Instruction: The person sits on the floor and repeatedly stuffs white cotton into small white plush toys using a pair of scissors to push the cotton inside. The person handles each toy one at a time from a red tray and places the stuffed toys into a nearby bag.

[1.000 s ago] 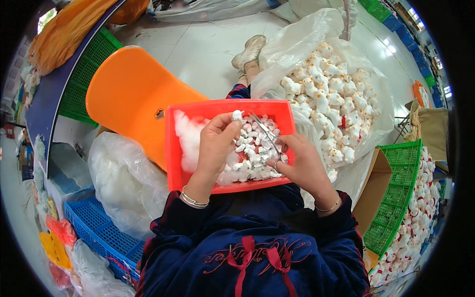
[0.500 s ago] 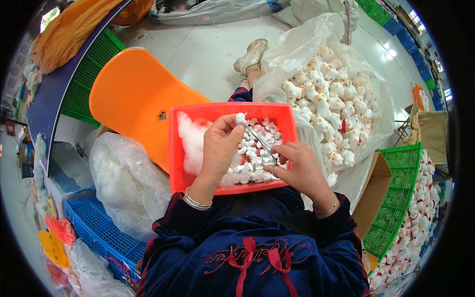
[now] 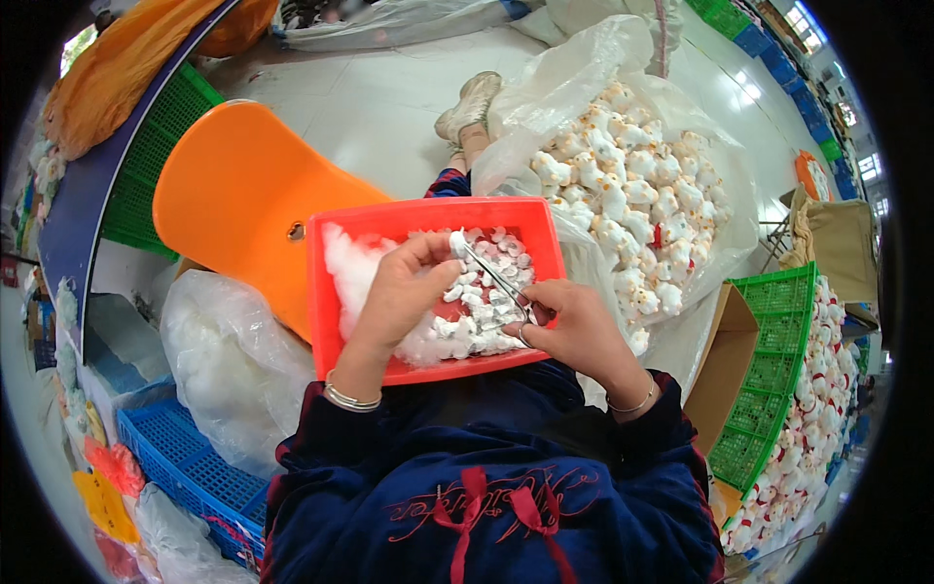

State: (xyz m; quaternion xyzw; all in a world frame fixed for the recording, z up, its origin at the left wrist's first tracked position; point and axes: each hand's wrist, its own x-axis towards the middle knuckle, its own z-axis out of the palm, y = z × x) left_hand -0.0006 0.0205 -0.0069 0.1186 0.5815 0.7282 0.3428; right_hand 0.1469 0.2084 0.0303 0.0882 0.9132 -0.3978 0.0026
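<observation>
My left hand (image 3: 404, 290) pinches a small white fabric piece (image 3: 457, 242) between thumb and fingers, above a red plastic tray (image 3: 319, 292) on my lap. My right hand (image 3: 582, 329) grips slim metal forceps (image 3: 503, 283) with finger loops. Their tip reaches the white piece; whether it is inside or only against it I cannot tell. Fluffy white stuffing (image 3: 352, 268) fills the tray's left side, partly behind my left hand. Several small white and silvery pieces (image 3: 477, 310) lie loose across its middle and right.
A clear bag of white plush figures (image 3: 632, 195) stands to the right, beyond it a green crate (image 3: 764, 380) and a cardboard box (image 3: 722, 360). On the left are an orange chair (image 3: 243, 185), a bag of stuffing (image 3: 229, 350) and a blue crate (image 3: 190, 448).
The whole scene has shifted slightly left in view. Both hands still hold the white piece and the forceps, with the forceps' tip still at the piece.
</observation>
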